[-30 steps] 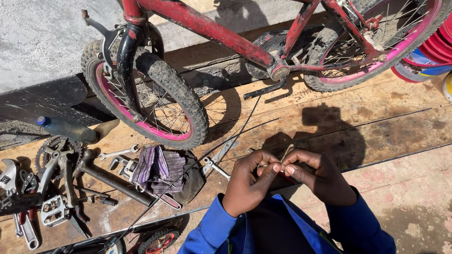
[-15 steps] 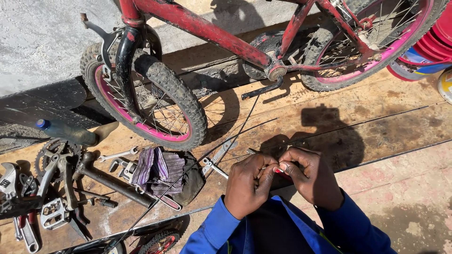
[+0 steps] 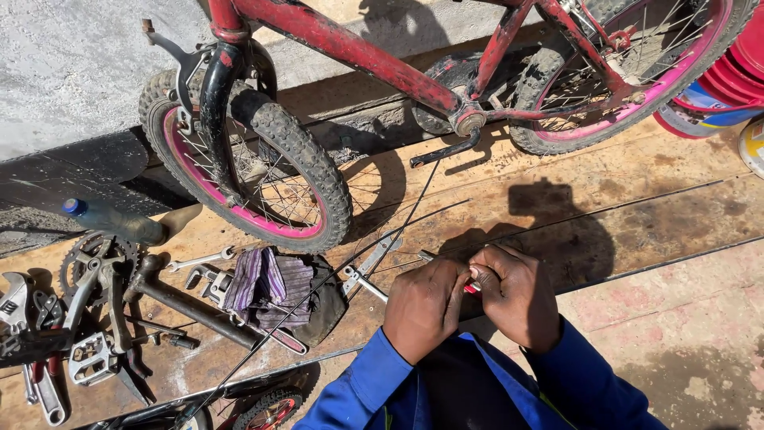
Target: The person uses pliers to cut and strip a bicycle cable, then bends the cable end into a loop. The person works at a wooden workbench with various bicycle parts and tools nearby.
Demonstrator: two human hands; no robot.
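Note:
My left hand (image 3: 423,306) and my right hand (image 3: 513,293) are pressed together in front of me, fingers closed on a small red-tipped part (image 3: 471,287) pinched between them. A thin black cable (image 3: 318,306) runs from the hands' area toward the lower left, and another stretch rises toward the bicycle's crank (image 3: 446,150). Both sleeves are blue. A small red bicycle (image 3: 342,44) with pink rims stands just beyond my hands, its front wheel (image 3: 247,163) at the left.
Spanners (image 3: 199,261), a purple striped cloth (image 3: 267,283), pliers (image 3: 370,267), a chainring with crank and pedal (image 3: 87,318) and a plastic bottle (image 3: 111,221) lie at the left on wooden boards. Red and blue buckets (image 3: 720,91) stand at the upper right. A small wheel (image 3: 270,410) lies at the bottom.
My hands have drawn closer together and shifted slightly left, closing tighter on the small part. The bicycle and tools have not moved.

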